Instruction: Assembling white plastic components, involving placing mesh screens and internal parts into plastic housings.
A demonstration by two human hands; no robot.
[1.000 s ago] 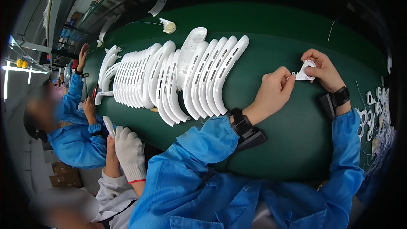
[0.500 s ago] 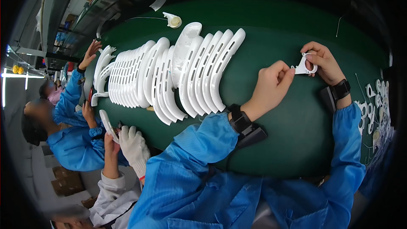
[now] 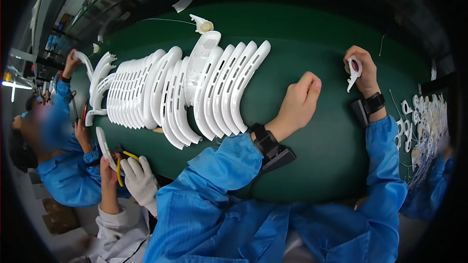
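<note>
A ring bracket (image 3: 354, 76) sits in the right hand (image 3: 368, 68), between slotted covers (image 3: 165, 75) on the desk (image 3: 312, 165) at left and brackets (image 3: 434, 117) heaped right.

L. forearm (image 3: 226, 163), blue-sleeved, runs obliquely up & to R.; L. wrist (image 3: 276, 127) approx. straight. L. hand (image 3: 298, 100) lightly closed, fingers curled in, w/ thumb (image 3: 315, 91) against index side. R. forearm (image 3: 382, 160), likewise sleeved, stands near-vert.; R. wrist (image 3: 369, 91) approx. in line. R. hand (image 3: 364, 70) upright, somewhat higher than L., fingers (image 3: 357, 50) bent in holding grip. Hands well apart.
</note>
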